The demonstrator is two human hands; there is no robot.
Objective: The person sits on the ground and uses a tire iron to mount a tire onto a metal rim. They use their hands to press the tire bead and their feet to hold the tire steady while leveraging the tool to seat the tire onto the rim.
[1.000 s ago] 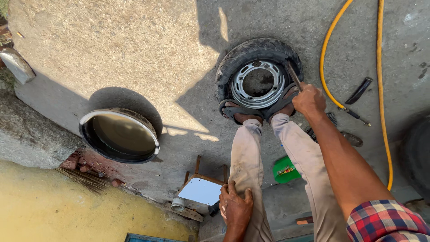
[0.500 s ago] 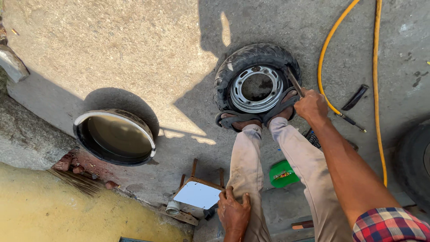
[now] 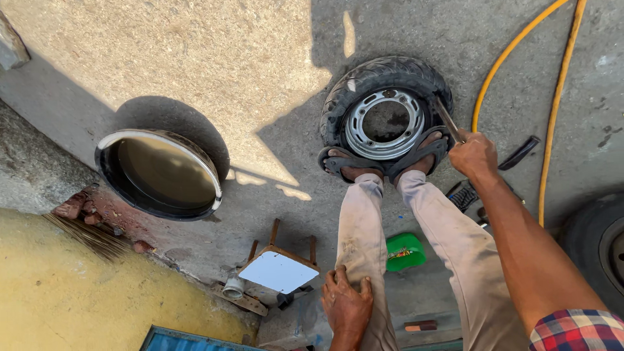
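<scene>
A small black tyre [image 3: 367,81] on a grey steel rim [image 3: 383,123] lies flat on the concrete. Both my sandalled feet press on its near edge. My right hand [image 3: 473,155] is shut on a metal tyre lever [image 3: 445,118], whose tip goes in between tyre and rim at the right side. My left hand [image 3: 346,304] rests flat on my left thigh, fingers spread, holding nothing.
A round basin of dark water [image 3: 160,172] sits left. A small stool with a white top [image 3: 278,268] stands near my left leg. A green tub [image 3: 404,251] lies between my legs. A yellow hose [image 3: 552,110], loose tools [image 3: 520,153] and another tyre [image 3: 601,247] are right.
The view has shifted slightly, so the tyre sits a little higher in frame. My right hand stays on the lever at the rim and my left hand stays on my thigh.
</scene>
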